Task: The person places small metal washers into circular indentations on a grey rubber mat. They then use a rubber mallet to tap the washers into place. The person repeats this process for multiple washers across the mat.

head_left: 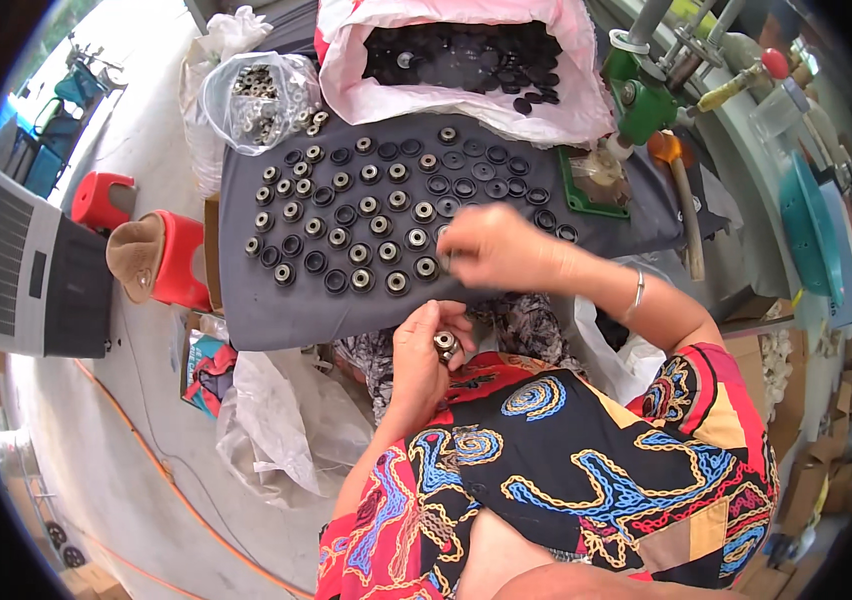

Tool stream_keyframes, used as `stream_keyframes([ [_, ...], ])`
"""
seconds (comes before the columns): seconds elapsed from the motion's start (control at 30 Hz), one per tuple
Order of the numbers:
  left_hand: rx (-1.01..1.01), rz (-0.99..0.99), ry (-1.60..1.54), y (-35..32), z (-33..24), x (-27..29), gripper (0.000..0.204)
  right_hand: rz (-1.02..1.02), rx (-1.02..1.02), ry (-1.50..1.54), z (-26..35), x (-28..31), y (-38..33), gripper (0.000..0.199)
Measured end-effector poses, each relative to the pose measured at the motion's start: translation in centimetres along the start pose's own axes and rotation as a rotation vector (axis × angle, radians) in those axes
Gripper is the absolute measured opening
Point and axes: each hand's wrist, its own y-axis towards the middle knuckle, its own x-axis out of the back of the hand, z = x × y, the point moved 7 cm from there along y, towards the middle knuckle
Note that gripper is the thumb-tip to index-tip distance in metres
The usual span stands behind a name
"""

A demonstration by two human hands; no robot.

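My left hand (422, 350) is cupped close to my body at the table's front edge, its fingers curled around small metal bearings (446, 345). Over the right front of the grey-covered table my right hand (501, 248) is blurred by movement. Its fingertips are drawn together, and whatever lies between them is hidden. Black ring-shaped caps (335, 281) stand in rough rows across the cloth. Many of them carry a silver bearing (397, 282) in the centre, while those at the back right (496, 154) are mostly bare.
A white sack of black caps (461, 65) lies open at the back. Left of it sits a clear bag of bearings (256, 95). A green press (641, 105), its green base (596, 185) and a wooden-handled hammer (688, 205) stand at right. Red stools (181, 260) are at left.
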Motion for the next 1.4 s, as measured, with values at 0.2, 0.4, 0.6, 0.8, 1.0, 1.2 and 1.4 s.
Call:
stream_keyframes([
  [0.2,0.029,-0.016,-0.06,-0.2,-0.2,1.0,0.027,-0.158,-0.206,-0.225,-11.0,4.1,4.5,0.022],
  [0.4,0.015,-0.042,-0.082,-0.1,-0.6,1.9,0.026,-0.019,-0.242,-0.328,-13.8,2.3,6.0,0.024],
  [0.6,0.025,-0.031,-0.093,0.1,-0.8,1.7,0.025,0.031,-0.235,-0.384,-14.5,1.6,6.8,0.021],
  [0.8,0.024,-0.042,-0.109,-0.1,-0.8,2.2,0.024,0.074,-0.095,-0.467,-13.5,0.8,8.2,0.017],
  [1.0,0.02,0.015,-0.168,-0.2,-0.2,2.2,0.024,0.107,-0.07,-0.471,-12.5,1.2,8.0,0.017],
  [1.2,0.03,0.046,-0.224,0.4,1.3,2.0,0.024,0.11,-0.069,-0.493,-12.4,1.2,7.7,0.015],
  [1.4,0.057,0.048,-0.239,0.7,1.0,1.7,0.031,-0.047,-0.02,-0.566,-6.6,2.4,7.3,0.019],
])
